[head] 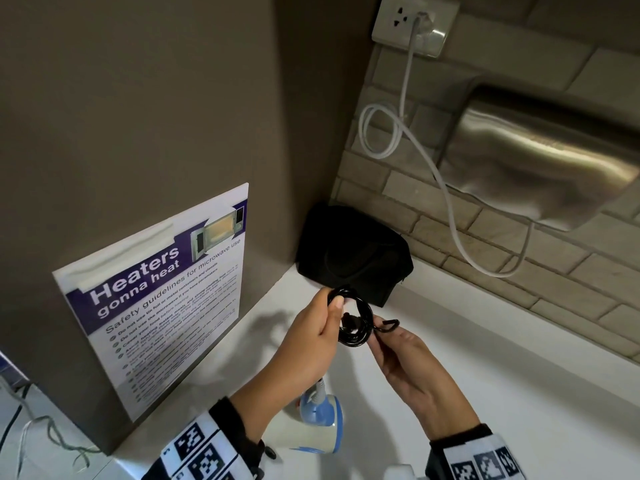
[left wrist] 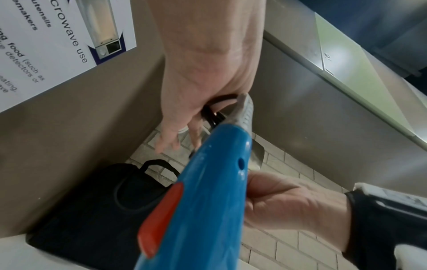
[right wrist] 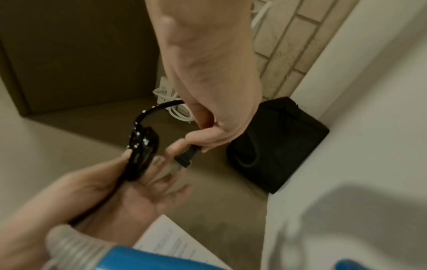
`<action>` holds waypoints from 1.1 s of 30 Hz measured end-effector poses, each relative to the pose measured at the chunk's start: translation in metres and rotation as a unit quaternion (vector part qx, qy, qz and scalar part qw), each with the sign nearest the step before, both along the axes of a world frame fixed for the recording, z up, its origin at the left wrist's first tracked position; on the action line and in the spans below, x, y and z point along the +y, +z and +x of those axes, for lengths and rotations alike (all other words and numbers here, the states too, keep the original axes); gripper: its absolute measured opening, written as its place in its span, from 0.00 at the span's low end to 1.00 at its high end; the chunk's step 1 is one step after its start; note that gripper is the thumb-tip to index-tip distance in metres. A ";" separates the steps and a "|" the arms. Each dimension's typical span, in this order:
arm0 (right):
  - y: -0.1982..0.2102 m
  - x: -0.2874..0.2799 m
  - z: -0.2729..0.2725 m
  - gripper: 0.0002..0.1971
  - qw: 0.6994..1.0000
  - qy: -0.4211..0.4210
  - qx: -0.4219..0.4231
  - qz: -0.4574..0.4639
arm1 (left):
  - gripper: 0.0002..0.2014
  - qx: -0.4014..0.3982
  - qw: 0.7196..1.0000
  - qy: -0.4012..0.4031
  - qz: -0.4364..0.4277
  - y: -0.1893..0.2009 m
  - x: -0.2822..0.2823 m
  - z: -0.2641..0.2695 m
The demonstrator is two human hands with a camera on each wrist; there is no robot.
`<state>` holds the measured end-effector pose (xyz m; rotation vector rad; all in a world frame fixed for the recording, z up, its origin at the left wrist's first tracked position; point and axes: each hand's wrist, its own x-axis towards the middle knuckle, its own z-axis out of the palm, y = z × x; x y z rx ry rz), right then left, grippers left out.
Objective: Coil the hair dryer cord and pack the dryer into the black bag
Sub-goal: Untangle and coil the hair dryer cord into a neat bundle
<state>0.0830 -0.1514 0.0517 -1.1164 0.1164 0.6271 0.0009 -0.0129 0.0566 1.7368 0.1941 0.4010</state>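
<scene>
To the left of the hands, a microwave safety poster [head: 156, 299] hangs on a brown panel [head: 138, 116] that rises from the white tabletop [head: 485, 358]. The left hand [head: 308, 334] grips a small black coil of cord [head: 356, 323], thumb pressed over the loops and fingers curled behind them. Below this hand and wrist, the blue and cream hair dryer [head: 320, 422] hangs from the cord, above the tabletop. Just right of the coil, the right hand [head: 415, 372] pinches the free cord end by its black plug [right wrist: 187, 155] between thumb and fingers. Beyond both hands, the black bag [head: 353, 251] lies in the corner of the tabletop, against the brick wall [head: 519, 254]. Farther right, a white cable [head: 408, 98] runs from a wall socket [head: 412, 22] to a steel hand dryer [head: 540, 161].
</scene>
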 end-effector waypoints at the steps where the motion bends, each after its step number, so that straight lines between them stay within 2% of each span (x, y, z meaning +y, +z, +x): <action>1: 0.004 0.002 -0.002 0.15 1.000 -0.001 0.019 0.016 | 0.14 -0.001 1.000 0.002 -0.001 0.000 -0.001 0.000; 5: 0.012 0.005 -0.009 0.17 0.997 -0.001 0.057 0.055 | 0.18 0.007 0.999 0.010 -0.031 -0.003 0.001 0.002; 12: 0.018 0.005 -0.019 0.22 0.990 0.023 0.099 0.101 | 0.15 0.012 1.000 0.012 -0.009 -0.005 0.000 0.004; 17: 0.022 0.009 -0.023 0.12 0.980 0.035 0.138 0.137 | 0.12 -0.006 1.000 0.005 -0.010 0.000 0.001 0.002; 21: 0.023 0.012 -0.027 0.13 0.986 0.067 0.121 0.091 | 0.12 -0.009 1.000 0.006 -0.001 0.000 0.000 0.002; 23: 0.025 0.014 -0.030 0.07 0.983 0.083 0.119 0.112 | 0.12 -0.005 1.000 0.017 0.009 0.001 0.001 0.002; 26: 0.024 0.013 -0.027 0.28 0.967 0.111 0.127 0.188 | 0.13 -0.012 0.999 0.041 0.011 0.003 0.004 0.005; 27: 0.027 0.013 -0.027 0.29 0.960 0.119 0.138 0.211 | 0.15 -0.015 0.999 0.048 0.019 0.004 0.006 0.005; 30: 0.032 0.011 -0.027 0.16 0.957 0.154 0.124 0.210 | 0.16 -0.025 0.998 0.044 0.035 0.006 0.006 0.005; 33: 0.038 0.014 -0.032 0.06 0.978 0.166 0.062 0.113 | 0.13 -0.022 0.999 0.029 0.036 0.005 0.001 0.004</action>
